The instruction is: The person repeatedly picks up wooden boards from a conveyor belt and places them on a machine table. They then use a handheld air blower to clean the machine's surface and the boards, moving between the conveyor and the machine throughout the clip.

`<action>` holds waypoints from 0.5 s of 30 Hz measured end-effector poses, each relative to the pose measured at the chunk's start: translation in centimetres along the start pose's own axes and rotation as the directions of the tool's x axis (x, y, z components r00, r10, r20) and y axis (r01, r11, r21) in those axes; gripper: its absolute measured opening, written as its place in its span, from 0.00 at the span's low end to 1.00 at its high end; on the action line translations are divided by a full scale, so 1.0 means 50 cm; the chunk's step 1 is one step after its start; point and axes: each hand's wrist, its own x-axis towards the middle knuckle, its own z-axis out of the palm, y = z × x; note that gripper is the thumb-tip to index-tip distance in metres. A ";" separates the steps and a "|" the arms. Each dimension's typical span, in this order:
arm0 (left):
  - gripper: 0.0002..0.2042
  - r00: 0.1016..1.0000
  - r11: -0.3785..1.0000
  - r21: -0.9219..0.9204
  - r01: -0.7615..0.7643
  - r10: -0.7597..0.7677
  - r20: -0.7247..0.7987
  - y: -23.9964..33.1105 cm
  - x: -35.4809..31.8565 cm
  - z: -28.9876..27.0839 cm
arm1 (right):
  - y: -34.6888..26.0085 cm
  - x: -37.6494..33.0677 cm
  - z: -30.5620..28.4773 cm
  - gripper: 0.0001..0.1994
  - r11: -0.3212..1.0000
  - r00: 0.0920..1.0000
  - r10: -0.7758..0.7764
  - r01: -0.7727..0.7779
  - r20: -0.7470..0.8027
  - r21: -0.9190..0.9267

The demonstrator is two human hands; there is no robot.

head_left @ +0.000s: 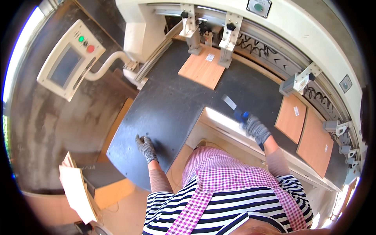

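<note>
My right hand (256,130), in a grey knit glove, is closed around a blue-handled tool (239,115) with a flat, pale blade. Its blade points up and left over the black worktable (176,102); blur hides the finer shape of the tool. My left hand (146,149), gloved the same way, is over the rounded left part of the table with its fingers slightly bent and apart, and nothing shows in it. Beyond both hands, a wood-grain panel (201,68) with a small white label sits partly beneath two upright clamps (226,41).
Two more labelled wood-grain panels (290,117) (316,143) lie to the right, beside further clamps (295,84). A control panel (70,60) on a curved arm stands at the left. Leaning boards (76,192) are at lower left. The table's front edge has a cut-out before me.
</note>
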 end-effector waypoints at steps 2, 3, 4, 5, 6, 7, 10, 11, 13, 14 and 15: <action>0.26 0.994 0.987 0.133 0.092 -0.083 -0.069 -0.057 -0.020 -0.116 | -0.079 -0.100 0.033 0.11 0.953 0.778 0.225 -0.301 0.586 0.034; 0.26 0.993 0.968 0.237 0.085 -0.062 -0.100 -0.070 -0.035 -0.156 | -0.119 -0.135 0.040 0.13 0.949 0.629 0.226 -0.315 0.744 -0.022; 0.27 0.992 0.941 0.330 0.078 -0.041 -0.118 -0.079 -0.052 -0.185 | -0.090 -0.162 0.064 0.14 0.960 0.593 0.143 -0.278 0.792 0.035; 0.29 0.996 0.878 0.476 0.049 -0.005 -0.093 -0.090 -0.058 -0.207 | -0.040 -0.188 0.101 0.15 0.964 0.556 0.058 -0.248 0.829 0.099; 0.30 0.998 0.792 0.611 0.020 0.026 -0.065 -0.103 -0.069 -0.229 | -0.006 -0.215 0.122 0.16 0.962 0.512 -0.028 -0.219 0.858 0.162; 0.32 1.000 0.746 0.666 0.014 0.006 -0.028 -0.118 -0.087 -0.249 | -0.009 -0.234 0.109 0.16 0.943 0.604 0.056 -0.293 0.795 0.157; 0.38 0.987 0.605 0.795 0.043 -0.152 0.061 -0.059 -0.150 -0.262 | 0.070 -0.307 0.054 0.19 0.939 0.935 0.230 -0.285 0.269 0.191; 0.38 0.991 0.566 0.824 0.015 -0.118 0.063 -0.078 -0.158 -0.248 | 0.109 -0.331 0.042 0.20 0.867 0.895 0.442 -0.445 0.067 0.223; 0.38 0.997 0.521 0.853 -0.023 -0.049 0.056 -0.132 -0.168 -0.242 | 0.284 -0.415 0.040 0.20 0.803 0.711 0.595 -0.549 -0.376 0.233; 0.38 0.998 0.516 0.855 -0.045 -0.015 0.061 -0.141 -0.165 -0.222 | 0.405 -0.474 0.061 0.20 0.818 0.599 0.524 -0.551 -0.605 0.163; 0.37 0.996 0.468 0.882 -0.045 -0.049 0.077 -0.111 -0.183 -0.231 | 0.354 -0.516 0.034 0.20 0.719 0.505 0.669 -0.627 -0.545 0.300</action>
